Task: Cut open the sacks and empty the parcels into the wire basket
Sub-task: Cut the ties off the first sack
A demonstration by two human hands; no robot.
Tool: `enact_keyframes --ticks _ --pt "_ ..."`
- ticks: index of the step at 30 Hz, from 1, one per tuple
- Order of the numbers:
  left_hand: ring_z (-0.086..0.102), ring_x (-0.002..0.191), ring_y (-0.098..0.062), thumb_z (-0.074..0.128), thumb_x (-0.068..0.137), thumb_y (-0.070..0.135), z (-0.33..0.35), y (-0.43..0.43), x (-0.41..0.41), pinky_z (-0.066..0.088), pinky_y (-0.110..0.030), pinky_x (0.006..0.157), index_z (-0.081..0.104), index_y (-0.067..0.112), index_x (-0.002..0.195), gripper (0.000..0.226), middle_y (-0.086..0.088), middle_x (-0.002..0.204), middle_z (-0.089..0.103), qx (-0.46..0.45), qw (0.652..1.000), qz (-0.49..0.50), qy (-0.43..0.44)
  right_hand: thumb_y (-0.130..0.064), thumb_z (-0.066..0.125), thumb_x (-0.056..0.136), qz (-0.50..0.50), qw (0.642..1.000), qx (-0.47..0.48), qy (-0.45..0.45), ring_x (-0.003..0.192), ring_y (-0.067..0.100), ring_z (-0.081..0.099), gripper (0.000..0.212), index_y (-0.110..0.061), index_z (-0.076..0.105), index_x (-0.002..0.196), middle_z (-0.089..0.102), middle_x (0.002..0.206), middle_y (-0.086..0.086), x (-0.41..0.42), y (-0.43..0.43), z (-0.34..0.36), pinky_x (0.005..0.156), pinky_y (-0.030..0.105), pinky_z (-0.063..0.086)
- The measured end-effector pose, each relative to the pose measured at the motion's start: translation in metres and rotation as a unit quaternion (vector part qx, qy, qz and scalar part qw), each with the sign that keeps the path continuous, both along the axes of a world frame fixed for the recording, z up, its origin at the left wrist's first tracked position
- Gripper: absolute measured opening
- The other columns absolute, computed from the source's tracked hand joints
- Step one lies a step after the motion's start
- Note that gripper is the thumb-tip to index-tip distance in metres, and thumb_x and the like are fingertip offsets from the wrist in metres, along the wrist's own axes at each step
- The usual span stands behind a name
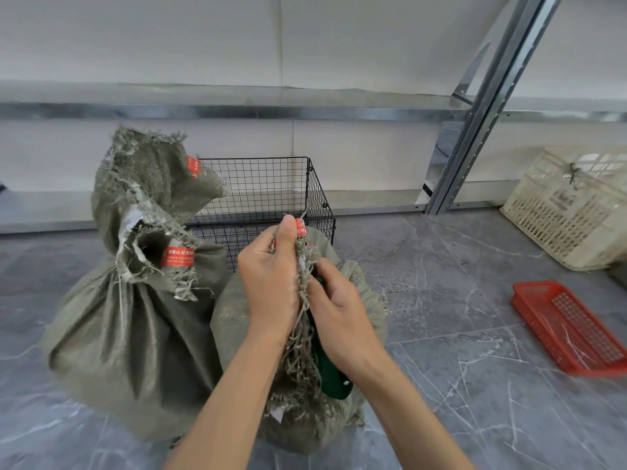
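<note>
Tied sacks (135, 317) before wire basket (271, 191) — crowding.

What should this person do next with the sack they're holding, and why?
Probably cut the red seal at the neck. The left hand pinches the frayed top of the near sack upright, the right hand holds a dark green tool beside it, and the wire basket behind looks empty.
</note>
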State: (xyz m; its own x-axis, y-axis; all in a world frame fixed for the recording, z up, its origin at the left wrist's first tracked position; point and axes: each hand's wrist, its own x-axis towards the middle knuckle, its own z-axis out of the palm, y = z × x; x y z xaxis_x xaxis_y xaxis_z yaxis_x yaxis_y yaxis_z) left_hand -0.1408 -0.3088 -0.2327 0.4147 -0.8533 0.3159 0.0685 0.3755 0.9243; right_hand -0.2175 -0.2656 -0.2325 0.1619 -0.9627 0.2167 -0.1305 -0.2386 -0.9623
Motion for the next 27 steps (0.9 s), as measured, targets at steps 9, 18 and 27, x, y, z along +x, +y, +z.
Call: enact_keyframes --ticks 9,18,27 --pt "0.027 0.045 -0.006 0.053 0.095 0.02 -0.0005 0.0004 0.0009 0.027 -0.021 0.045 0.036 0.011 0.052 0.048 0.001 0.046 0.031 -0.002 1.0 0.006 -0.017 -0.008 0.039 0.099 -0.015 1.0 -0.015 0.013 0.062 -0.006 0.046 0.031 -0.026 0.047 0.075 0.053 0.066 -0.026 0.001 0.0006 -0.0021 0.059 0.008 0.036" --pt "0.027 0.045 -0.005 0.054 0.095 0.02 -0.0004 -0.0004 0.0019 0.027 -0.021 0.046 0.034 0.014 0.05 0.049 0.007 0.041 0.032 -0.01 1.0 0.005 -0.027 -0.003 0.039 0.098 -0.015 1.0 -0.022 0.002 0.065 -0.008 0.049 0.034 -0.029 0.047 0.076 0.055 0.068 -0.028 0.0019 0.0013 -0.003 0.062 0.007 0.036" --pt "0.027 0.044 -0.002 0.054 0.095 0.018 0.0015 0.0008 0.0019 0.027 -0.021 0.046 0.034 0.016 0.049 0.049 0.01 0.04 0.034 -0.016 1.0 0.002 -0.024 -0.002 0.039 0.098 -0.015 0.999 -0.03 -0.005 0.066 -0.01 0.051 0.038 -0.032 0.047 0.077 0.056 0.069 -0.032 0.0027 0.0023 -0.0022 0.062 0.005 0.037"
